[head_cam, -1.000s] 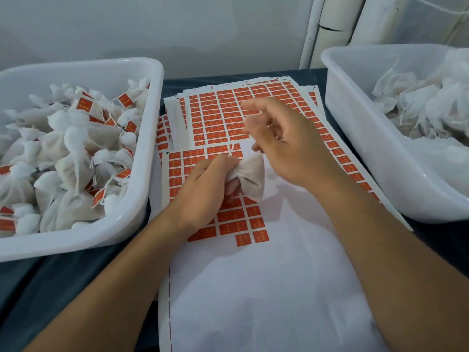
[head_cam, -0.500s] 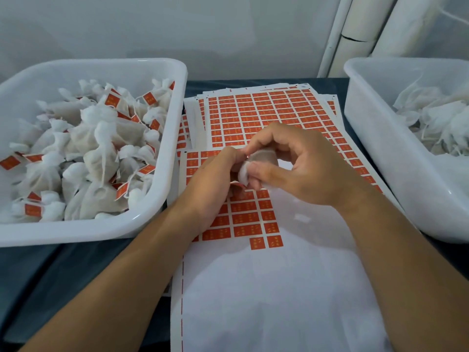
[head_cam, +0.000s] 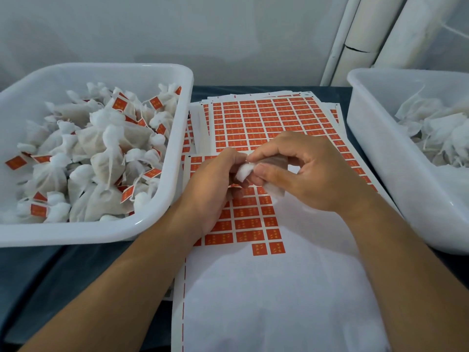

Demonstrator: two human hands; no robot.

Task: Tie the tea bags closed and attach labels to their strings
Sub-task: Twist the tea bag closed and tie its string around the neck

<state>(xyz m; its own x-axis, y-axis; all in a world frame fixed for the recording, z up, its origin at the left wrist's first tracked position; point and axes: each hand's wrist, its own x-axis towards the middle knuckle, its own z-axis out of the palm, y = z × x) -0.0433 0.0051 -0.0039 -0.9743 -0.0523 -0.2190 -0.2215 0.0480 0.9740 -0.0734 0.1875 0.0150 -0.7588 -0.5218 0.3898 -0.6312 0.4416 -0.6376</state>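
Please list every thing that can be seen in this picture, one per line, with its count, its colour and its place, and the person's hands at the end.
left tub: one, white, left on the table, full of tied tea bags with orange labels.
right tub: one, white, right on the table, holding white tea bags with no labels to see.
label sheets: a stack, count unclear, white with orange labels, middle of the table between the tubs.
front sheet: one, white, mostly stripped, a few orange labels left near the hands.
table: one, dark cover, under everything.
pipes: pale, upper right by the wall.
tea bag: one, white, held between both hands above the front sheet.
left hand: grips the tea bag.
right hand: pinches the tea bag's top.
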